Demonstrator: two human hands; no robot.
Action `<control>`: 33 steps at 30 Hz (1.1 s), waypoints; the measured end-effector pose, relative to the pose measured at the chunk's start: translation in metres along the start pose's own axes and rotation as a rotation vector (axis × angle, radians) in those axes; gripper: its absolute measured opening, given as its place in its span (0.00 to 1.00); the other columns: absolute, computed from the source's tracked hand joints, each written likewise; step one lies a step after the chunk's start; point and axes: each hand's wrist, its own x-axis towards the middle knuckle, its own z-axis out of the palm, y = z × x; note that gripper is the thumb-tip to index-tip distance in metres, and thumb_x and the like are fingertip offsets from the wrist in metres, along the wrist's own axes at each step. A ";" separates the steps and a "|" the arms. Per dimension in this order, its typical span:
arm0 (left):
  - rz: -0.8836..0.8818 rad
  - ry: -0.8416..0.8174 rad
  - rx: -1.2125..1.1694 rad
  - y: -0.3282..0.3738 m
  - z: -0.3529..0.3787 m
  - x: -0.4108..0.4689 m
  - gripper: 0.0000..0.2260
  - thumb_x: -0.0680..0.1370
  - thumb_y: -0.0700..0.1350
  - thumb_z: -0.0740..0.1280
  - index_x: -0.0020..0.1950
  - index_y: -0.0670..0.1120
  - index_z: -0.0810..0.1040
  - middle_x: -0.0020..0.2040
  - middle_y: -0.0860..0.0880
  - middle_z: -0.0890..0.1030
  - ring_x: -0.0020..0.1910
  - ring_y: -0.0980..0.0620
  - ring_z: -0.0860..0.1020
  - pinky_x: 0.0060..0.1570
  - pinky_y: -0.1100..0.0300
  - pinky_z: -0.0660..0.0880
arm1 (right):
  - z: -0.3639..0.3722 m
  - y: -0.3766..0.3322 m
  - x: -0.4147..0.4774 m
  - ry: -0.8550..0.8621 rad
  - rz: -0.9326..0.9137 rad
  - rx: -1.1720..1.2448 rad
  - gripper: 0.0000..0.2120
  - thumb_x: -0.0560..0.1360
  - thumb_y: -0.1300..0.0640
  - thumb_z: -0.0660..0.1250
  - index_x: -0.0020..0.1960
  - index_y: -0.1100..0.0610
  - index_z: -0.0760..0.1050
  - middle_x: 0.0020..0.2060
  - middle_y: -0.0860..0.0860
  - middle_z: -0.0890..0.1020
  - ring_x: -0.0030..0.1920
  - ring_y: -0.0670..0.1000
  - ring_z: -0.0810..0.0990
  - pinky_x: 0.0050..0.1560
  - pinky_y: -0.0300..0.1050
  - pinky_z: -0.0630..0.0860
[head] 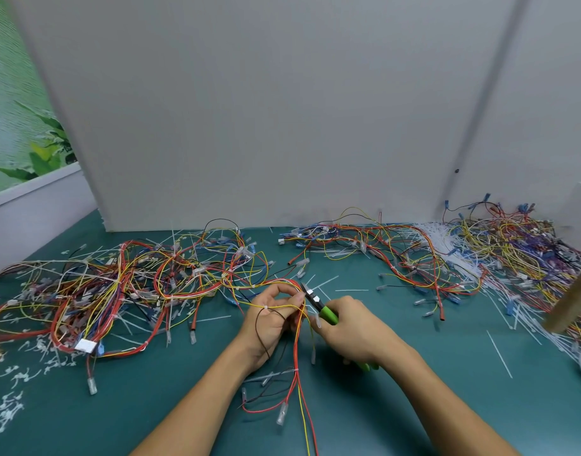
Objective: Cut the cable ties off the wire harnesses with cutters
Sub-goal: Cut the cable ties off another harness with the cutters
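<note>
A wire harness [297,363] of red, yellow and black wires runs from the table's front edge up into my hands. My left hand [272,319] pinches its wires between thumb and fingers, and a small white cable tie [266,307] sits on the yellow wires across that hand. My right hand [351,327] grips green-handled cutters [325,312]. Their dark jaws [307,292] point up-left and touch the wire bundle just beside my left fingertips. Another white tie [295,370] binds the harness lower down.
A big tangle of harnesses [118,291] covers the green table at the left. More harnesses [397,255] and a heap of loose white ties [447,245] lie at the back right. Cut tie scraps [9,409] litter the front left. A grey wall stands behind.
</note>
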 end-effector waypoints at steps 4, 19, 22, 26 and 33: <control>-0.004 0.000 0.010 0.000 0.001 0.000 0.09 0.70 0.42 0.73 0.45 0.41 0.75 0.32 0.42 0.78 0.27 0.50 0.72 0.27 0.63 0.70 | 0.000 -0.001 0.001 0.030 0.013 -0.022 0.16 0.80 0.47 0.63 0.45 0.61 0.75 0.34 0.55 0.79 0.29 0.60 0.84 0.33 0.57 0.84; -0.001 -0.003 0.020 0.002 0.003 -0.002 0.10 0.70 0.42 0.72 0.46 0.41 0.74 0.32 0.42 0.79 0.27 0.50 0.73 0.27 0.63 0.70 | 0.004 0.001 0.005 0.050 0.051 -0.074 0.15 0.81 0.47 0.63 0.45 0.58 0.77 0.40 0.58 0.81 0.32 0.57 0.76 0.40 0.60 0.84; 0.002 0.002 0.020 0.002 0.003 -0.002 0.09 0.70 0.42 0.72 0.45 0.41 0.75 0.32 0.42 0.79 0.28 0.49 0.73 0.28 0.62 0.70 | 0.004 -0.001 0.003 0.044 0.044 -0.060 0.17 0.81 0.45 0.63 0.45 0.59 0.77 0.38 0.57 0.80 0.31 0.56 0.77 0.39 0.60 0.84; 0.007 -0.012 0.017 0.002 0.001 -0.002 0.09 0.71 0.42 0.73 0.46 0.42 0.75 0.31 0.43 0.80 0.30 0.49 0.75 0.30 0.62 0.71 | 0.002 -0.004 -0.002 -0.003 0.021 0.002 0.20 0.79 0.41 0.64 0.44 0.59 0.73 0.34 0.55 0.80 0.30 0.58 0.85 0.34 0.56 0.85; 0.008 -0.011 0.024 0.002 0.001 -0.002 0.09 0.71 0.42 0.72 0.45 0.42 0.75 0.31 0.42 0.80 0.28 0.50 0.75 0.29 0.62 0.71 | 0.000 -0.005 -0.003 -0.016 0.007 -0.023 0.19 0.81 0.43 0.63 0.43 0.58 0.72 0.33 0.54 0.80 0.29 0.58 0.84 0.31 0.52 0.83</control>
